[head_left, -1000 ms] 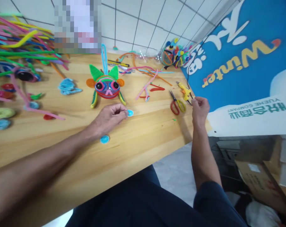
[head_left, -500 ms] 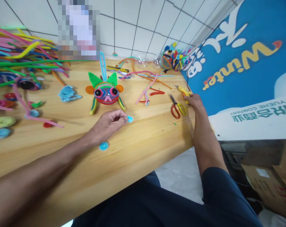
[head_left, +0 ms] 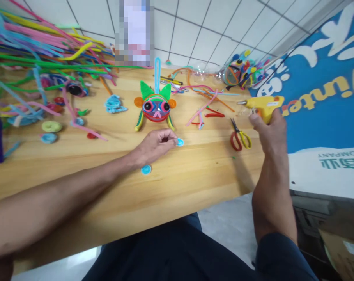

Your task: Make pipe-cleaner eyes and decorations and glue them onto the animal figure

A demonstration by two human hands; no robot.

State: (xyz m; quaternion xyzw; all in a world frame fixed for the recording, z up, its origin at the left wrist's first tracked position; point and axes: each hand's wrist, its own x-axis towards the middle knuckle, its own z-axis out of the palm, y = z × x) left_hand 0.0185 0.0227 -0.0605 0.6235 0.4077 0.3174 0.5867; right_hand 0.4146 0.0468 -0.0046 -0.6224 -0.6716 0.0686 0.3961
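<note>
Between thumb and fingertips, my left hand [head_left: 158, 146] pinches the edge of a small light-blue disc [head_left: 180, 142] just above the wooden table. A second light-blue disc [head_left: 146, 169] lies below that wrist. My right hand [head_left: 269, 127] is wrapped round the handle of a yellow glue gun [head_left: 264, 103], raised at the right, its nozzle pointing left. A colourful pipe-cleaner figure [head_left: 156, 109] with green ears, round black eyes and a blue loop on top stands beyond my left hand. Scissors [head_left: 240, 136] with red and yellow handles lie left of my right hand.
Many loose pipe cleaners [head_left: 48, 43] and coiled pieces [head_left: 52, 126] cover the left side. Red and pink strips [head_left: 214, 115] lie right of the figure. Decorated balls [head_left: 241, 74] sit by the wall, beside a blue printed board [head_left: 320, 117].
My right hand has lifted the yellow glue gun off the table. My left hand still pinches the blue disc. The camera view has shifted, so the table items appear farther right.
</note>
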